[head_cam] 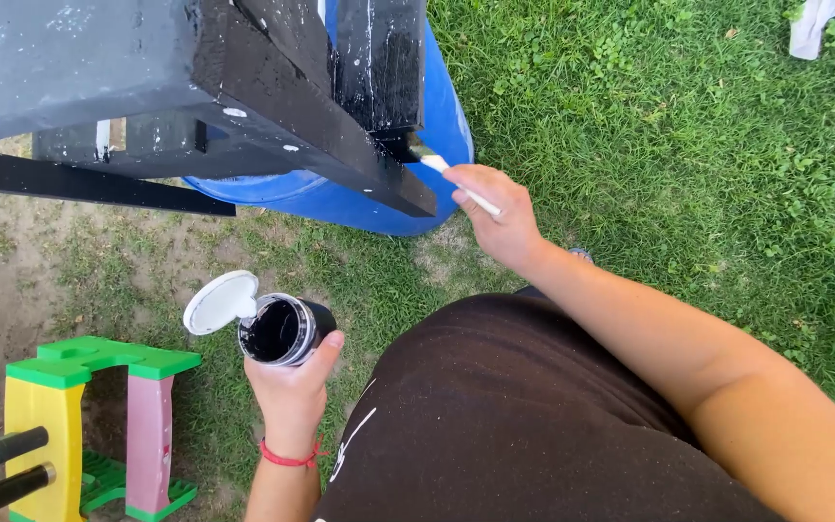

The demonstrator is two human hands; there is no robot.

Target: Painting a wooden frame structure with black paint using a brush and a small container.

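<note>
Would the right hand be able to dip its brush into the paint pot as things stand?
Probably yes. The paint pot sits upright in the left hand with its lid flipped open, and nothing lies between it and the right hand, whose brush is at the black wood.

Open grass [688, 145] right, black painted boards [282, 87] and blue barrel [437, 126] blocking left

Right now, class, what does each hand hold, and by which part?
Left hand grips the open black paint bottle by its side; right hand pinches the white-handled brush mid-handle.
</note>
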